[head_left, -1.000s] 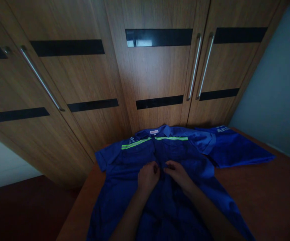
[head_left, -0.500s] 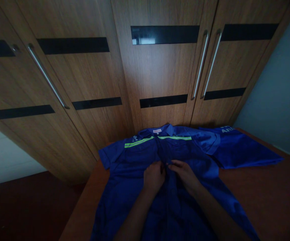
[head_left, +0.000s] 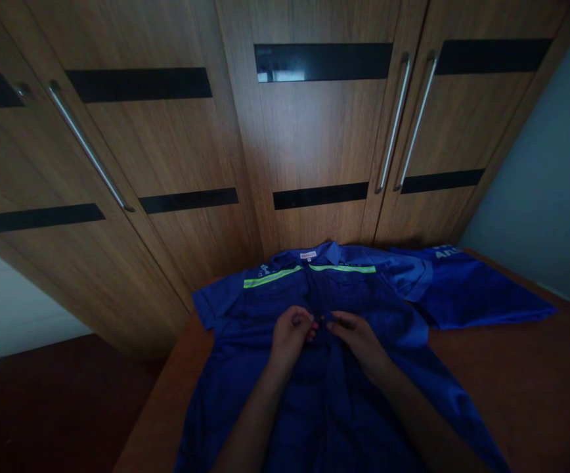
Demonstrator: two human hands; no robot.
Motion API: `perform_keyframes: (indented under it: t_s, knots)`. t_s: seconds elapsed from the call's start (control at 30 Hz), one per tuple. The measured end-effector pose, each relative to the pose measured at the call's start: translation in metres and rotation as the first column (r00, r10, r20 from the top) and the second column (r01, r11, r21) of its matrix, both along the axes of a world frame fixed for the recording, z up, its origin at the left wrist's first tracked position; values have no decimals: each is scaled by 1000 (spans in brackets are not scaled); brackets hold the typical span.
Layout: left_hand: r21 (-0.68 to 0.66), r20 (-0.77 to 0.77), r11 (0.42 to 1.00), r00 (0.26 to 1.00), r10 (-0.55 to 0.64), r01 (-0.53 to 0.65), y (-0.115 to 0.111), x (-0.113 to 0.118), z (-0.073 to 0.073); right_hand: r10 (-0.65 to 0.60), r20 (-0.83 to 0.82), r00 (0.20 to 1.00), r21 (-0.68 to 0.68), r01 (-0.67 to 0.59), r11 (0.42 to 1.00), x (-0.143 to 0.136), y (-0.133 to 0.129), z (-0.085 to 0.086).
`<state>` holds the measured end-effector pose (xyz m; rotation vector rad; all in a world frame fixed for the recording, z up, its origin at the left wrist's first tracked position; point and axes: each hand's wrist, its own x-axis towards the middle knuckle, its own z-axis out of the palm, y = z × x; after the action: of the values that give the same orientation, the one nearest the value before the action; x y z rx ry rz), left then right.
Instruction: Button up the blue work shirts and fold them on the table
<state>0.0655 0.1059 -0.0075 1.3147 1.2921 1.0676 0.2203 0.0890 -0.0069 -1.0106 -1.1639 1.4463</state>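
A blue short-sleeved work shirt (head_left: pixel 260 368) lies spread front side up, its collar at the far end and yellow-green reflective strips across the chest. My left hand (head_left: pixel 289 335) is closed at the front opening, with thumb and fingertips pinched at the cloth edge. Facing it, my right hand (head_left: pixel 358 338) pinches the other edge of the button placket (head_left: pixel 331 355). The fingertips of both hands are a small distance apart. Dim light hides the fine detail of the buttons.
The shirt lies on a reddish-brown table (head_left: pixel 161 407). Another folded blue garment (head_left: pixel 482 292) with white lettering lies at the right, partly under the sleeve. A wooden wardrobe (head_left: pixel 314 138) with metal handles stands behind the table, and a pale wall (head_left: pixel 536 171) is at the right.
My left hand has shifted slightly left and up, opening a small gap between the hands. My right hand keeps its pinch on the placket almost in place.
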Motion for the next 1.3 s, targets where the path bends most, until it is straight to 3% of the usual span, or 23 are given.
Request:
perform_keyframes:
  t_s: [0.1,0.17,0.3,0.4,0.5,0.97,1.1,1.3]
  knots:
    - [44,-108,999,994,-13,18,-1,0,1,-16,7,1000,-16,16,1000,0,0,0]
    - [141,-274,989,962,1,39,-3,2,3,-28,22,999,-15,28,999,0,0,0]
    - [258,-641,954,766,51,153,-7,7,10,-34,72,997,3,34,999,0,1,-3]
    - [206,-756,963,653,44,174,-9,7,14,-33,79,996,-6,33,999,1,2,-5]
    - [191,-797,968,601,56,163,-9,2,14,-37,65,997,-8,38,999,2,3,-5]
    - [61,-794,995,607,1,79,-5,-9,10,-22,78,997,-11,22,1000,1,3,-8]
    - [45,-797,990,602,-47,136,-7,-11,13,-31,79,996,-12,32,999,2,3,-8]
    - [29,-742,949,643,-189,313,-10,-22,18,-20,108,994,-23,23,999,1,4,-7]
